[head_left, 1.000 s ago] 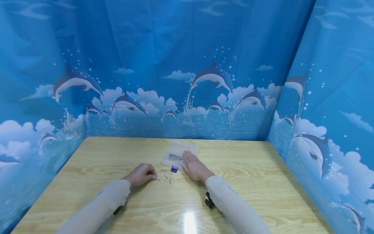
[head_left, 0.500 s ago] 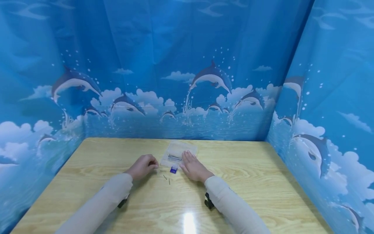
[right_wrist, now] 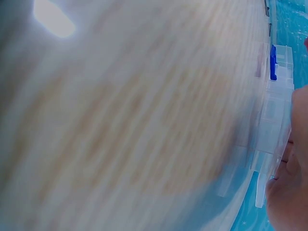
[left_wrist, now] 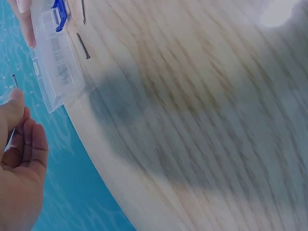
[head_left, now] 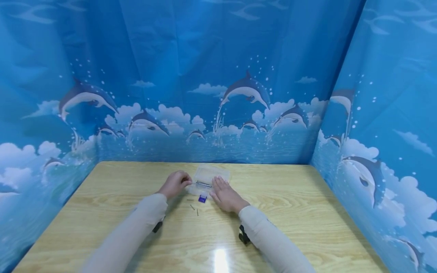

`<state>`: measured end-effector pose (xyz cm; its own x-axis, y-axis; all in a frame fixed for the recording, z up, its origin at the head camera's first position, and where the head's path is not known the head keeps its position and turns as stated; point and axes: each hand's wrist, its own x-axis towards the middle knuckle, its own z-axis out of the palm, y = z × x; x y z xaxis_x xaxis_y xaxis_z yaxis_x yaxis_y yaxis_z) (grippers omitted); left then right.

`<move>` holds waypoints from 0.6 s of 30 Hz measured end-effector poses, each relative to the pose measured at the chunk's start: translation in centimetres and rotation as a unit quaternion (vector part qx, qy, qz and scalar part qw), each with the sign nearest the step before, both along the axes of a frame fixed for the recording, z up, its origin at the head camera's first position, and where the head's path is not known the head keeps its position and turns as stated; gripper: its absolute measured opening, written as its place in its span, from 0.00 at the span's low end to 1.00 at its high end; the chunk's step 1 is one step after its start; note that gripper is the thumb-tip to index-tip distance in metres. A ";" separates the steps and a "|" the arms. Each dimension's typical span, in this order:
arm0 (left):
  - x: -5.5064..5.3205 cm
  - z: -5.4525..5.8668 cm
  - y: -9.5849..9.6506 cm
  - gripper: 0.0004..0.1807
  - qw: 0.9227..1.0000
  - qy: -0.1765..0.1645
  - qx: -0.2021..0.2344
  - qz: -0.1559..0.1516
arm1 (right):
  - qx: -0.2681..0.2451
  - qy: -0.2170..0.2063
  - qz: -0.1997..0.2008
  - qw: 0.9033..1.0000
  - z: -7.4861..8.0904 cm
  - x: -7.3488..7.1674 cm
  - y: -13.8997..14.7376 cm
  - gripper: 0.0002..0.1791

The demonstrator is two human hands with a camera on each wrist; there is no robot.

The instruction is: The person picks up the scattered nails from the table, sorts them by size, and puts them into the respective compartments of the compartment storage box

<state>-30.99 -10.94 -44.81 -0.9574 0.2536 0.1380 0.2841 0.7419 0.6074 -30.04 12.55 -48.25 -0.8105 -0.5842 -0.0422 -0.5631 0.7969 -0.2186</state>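
Note:
My left hand [head_left: 176, 183] pinches a small nail [left_wrist: 15, 80] between thumb and fingertips, at the left side of a clear plastic box [head_left: 212, 171]. In the left wrist view the nail sticks up from the fingertips of the left hand [left_wrist: 25, 159]. My right hand [head_left: 226, 195] rests with extended fingers on the right part of the box. Long silver metal pieces [head_left: 203, 184] lie in the box, partly hidden by the right fingers. A blue latch [head_left: 203, 198] is at the box's near edge, also seen as a blue clip [right_wrist: 273, 62] in the right wrist view.
Three thin nails lie on the wooden table [head_left: 290, 212] in front of the box, one nail [head_left: 192, 207] between the others. A blue dolphin-print curtain [head_left: 170, 76] stands behind the table and along its sides.
My left hand has lifted a nail off the table and moved away from me and right, to the box's left side. The right hand stays on the box.

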 end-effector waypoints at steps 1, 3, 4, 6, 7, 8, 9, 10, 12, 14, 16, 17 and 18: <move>-0.1 -0.1 0.2 0.03 1.000 0.001 0.000 0.000 | 0.000 0.000 0.000 1.000 0.0 0.0 0.0 0.33; -0.2 -0.2 0.6 0.03 1.000 0.001 0.002 0.001 | 0.001 0.001 -0.001 1.000 0.0 0.0 0.0 0.33; -0.2 -0.3 0.7 0.03 1.000 0.002 0.002 0.001 | 0.000 0.002 -0.001 1.000 0.0 0.0 0.0 0.33; -0.3 -0.5 1.0 0.03 1.000 0.001 0.002 0.002 | 0.001 0.003 -0.002 1.000 0.0 0.0 0.0 0.33; -0.3 -0.6 1.2 0.03 1.000 -0.001 0.001 0.005 | 0.001 0.003 -0.003 1.000 0.0 0.0 0.0 0.33; -0.2 -0.8 1.3 0.03 1.000 -0.005 0.000 0.010 | 0.001 0.003 -0.004 1.000 0.0 0.0 0.0 0.33; -0.2 -0.9 1.4 0.02 1.000 -0.009 -0.003 0.013 | 0.001 0.003 -0.004 1.000 0.0 0.0 0.0 0.33; -0.2 -1.1 1.5 0.02 1.000 -0.012 -0.007 0.016 | 0.002 0.003 -0.004 1.000 0.0 0.0 0.0 0.33; -0.2 -1.3 1.6 0.02 1.000 -0.019 -0.013 0.021 | 0.002 0.001 -0.004 1.000 0.0 0.0 0.0 0.33; -0.2 -1.5 1.7 0.02 0.999 -0.022 -0.017 0.025 | 0.003 0.000 -0.004 1.000 0.0 0.0 0.0 0.34; -0.2 -1.7 1.7 0.02 0.999 -0.019 -0.020 0.026 | 0.001 0.001 -0.004 1.000 0.0 0.0 0.0 0.34; -0.2 -1.7 1.7 0.02 0.999 -0.017 -0.019 0.027 | 0.002 0.001 -0.004 1.000 0.0 0.0 0.0 0.34; -0.2 -1.7 1.7 0.02 0.999 -0.015 -0.019 0.028 | 0.002 0.002 -0.005 1.000 0.0 0.0 0.0 0.34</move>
<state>-31.18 -9.20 -46.55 -0.9736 0.2050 0.0999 0.2241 0.7789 0.5857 -30.03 12.51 -48.23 -0.8162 -0.5764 -0.0411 -0.5566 0.8032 -0.2122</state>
